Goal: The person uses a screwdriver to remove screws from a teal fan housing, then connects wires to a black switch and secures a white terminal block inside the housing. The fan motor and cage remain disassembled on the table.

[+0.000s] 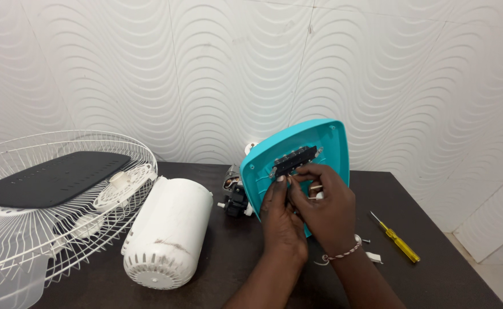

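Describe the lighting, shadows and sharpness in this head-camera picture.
Head view: even, soft light, no harsh glare; a faint sheen on the white motor cover; soft shadows under the hands on the dark table; the teal panel and screwdriver sharp; the wire guard cropped at the left edge.

I count 2 hands, my left [281, 220] and my right [327, 209]. There is 1 teal cover [331, 146] with 1 black switch block [295, 160] on it. On the table [434, 252] I see 1 white motor housing [168, 232], 1 motor [235, 194], 1 yellow screwdriver [396, 240] and 1 small white clip [374, 257]. There are 2 wire fan guards stacked at the left [45, 229], with 1 black plate [54, 177] on top. Small screws lie by the clip; I can make out 1 [366, 241], and any more are too small to count.
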